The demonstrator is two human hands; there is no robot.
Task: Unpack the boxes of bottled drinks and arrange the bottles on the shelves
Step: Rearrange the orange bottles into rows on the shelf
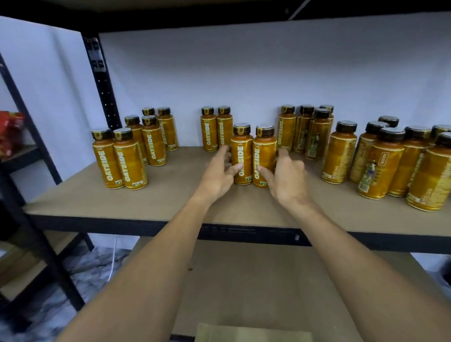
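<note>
Reaching over the front edge of a brown board shelf [142, 198], a person's 2 bare arms are stretching toward 2 orange Oatside bottles with black caps. The bottles are standing upright and touching each other near the middle of the shelf.

The left hand [218, 175] is resting against the left bottle [242, 154]. Its fingers [224, 152] are lying spread and nearly straight along the bottle's left side, and its thumb tip is touching the front label. The right hand [289, 179] is meeting the right bottle [265, 155], with 1 fingertip touching the label low down and another finger pointing up beside the bottle's right side. Neither hand is wrapping round its bottle.

More of the same bottles are standing on the shelf:
- a group of 6 [129, 160] at the left end
- a pair [217, 129] at the back, just behind the left bottle
- a group of 4 [306, 130] at the back right
- a larger cluster [391, 162] crowding the right end and running out of view

A lower shelf [251, 279] is showing between the arms, with a piece of cardboard [254, 336] at the bottom edge. Blurred red and green packets [0, 127] are sitting on a neighbouring rack at the far left.
</note>
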